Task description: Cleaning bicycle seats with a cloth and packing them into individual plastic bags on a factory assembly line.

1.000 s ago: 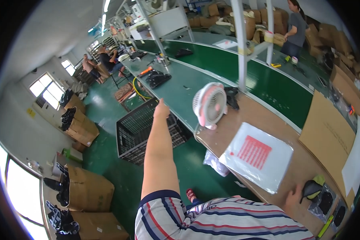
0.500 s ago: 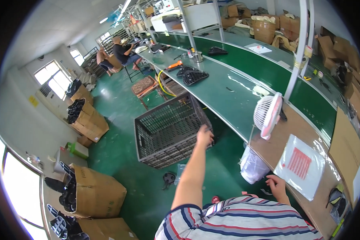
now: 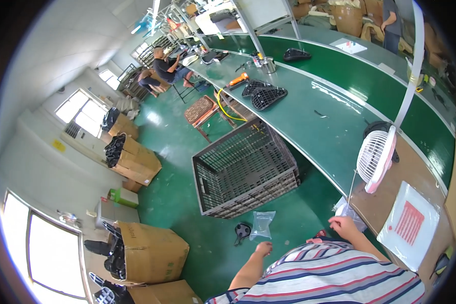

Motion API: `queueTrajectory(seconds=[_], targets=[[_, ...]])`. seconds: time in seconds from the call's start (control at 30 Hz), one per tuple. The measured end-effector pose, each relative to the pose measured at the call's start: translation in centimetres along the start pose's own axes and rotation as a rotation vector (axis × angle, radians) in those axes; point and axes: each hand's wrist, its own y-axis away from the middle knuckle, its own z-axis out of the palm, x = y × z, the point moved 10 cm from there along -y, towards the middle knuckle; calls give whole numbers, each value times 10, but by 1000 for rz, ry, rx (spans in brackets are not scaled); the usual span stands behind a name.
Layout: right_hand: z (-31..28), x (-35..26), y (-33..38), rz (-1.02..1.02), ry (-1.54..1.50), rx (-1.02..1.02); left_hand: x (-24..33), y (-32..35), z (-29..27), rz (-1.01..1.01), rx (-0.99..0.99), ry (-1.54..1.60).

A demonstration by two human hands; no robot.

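Note:
My left hand (image 3: 263,249) hangs low over the green floor, fingers loose and holding nothing. Just beyond it lie a small clear plastic bag (image 3: 262,224) and a black rounded part (image 3: 242,231). My right hand (image 3: 342,226) is at the near edge of the brown worktable (image 3: 415,175), touching a crumpled clear bag (image 3: 347,209) that hangs there; whether it grips the bag is unclear. My striped shirt fills the lower edge of the view.
A grey slatted plastic crate (image 3: 243,169) stands on the floor beside the long green conveyor table (image 3: 339,116). A white fan (image 3: 375,157) and a red-printed white bag (image 3: 410,223) sit on the worktable. Cardboard boxes (image 3: 149,251) of black parts line the left. A seated person (image 3: 167,68) works far off.
My left arm has come down from the crate's rim to just above the floor. The view has swung left and downward, and my right hand stays at the table edge.

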Motion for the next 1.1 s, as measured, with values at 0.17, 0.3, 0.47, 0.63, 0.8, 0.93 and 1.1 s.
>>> queueTrajectory(seconds=[0.17,0.3,0.47,0.63,0.8,0.93,1.1], targets=[[14,-39,-79,-101,-265,-87,0,1,-86,-46,183,261],[4,-36,-99,-55,-284,-85,23,-16,-88,-181,199,452],[-1,-26,-118,73,-374,-46,200,-75,-261,754,689,176],[-46,-15,-159,182,-349,219,524,22,-522,1218,825,743],[-93,-48,-217,193,-249,398,666,60,-654,1429,715,1023],[-109,-42,-267,251,-266,500,742,-59,-548,1375,557,729],[-160,-11,-325,293,-134,606,775,-235,-287,805,-140,605]])
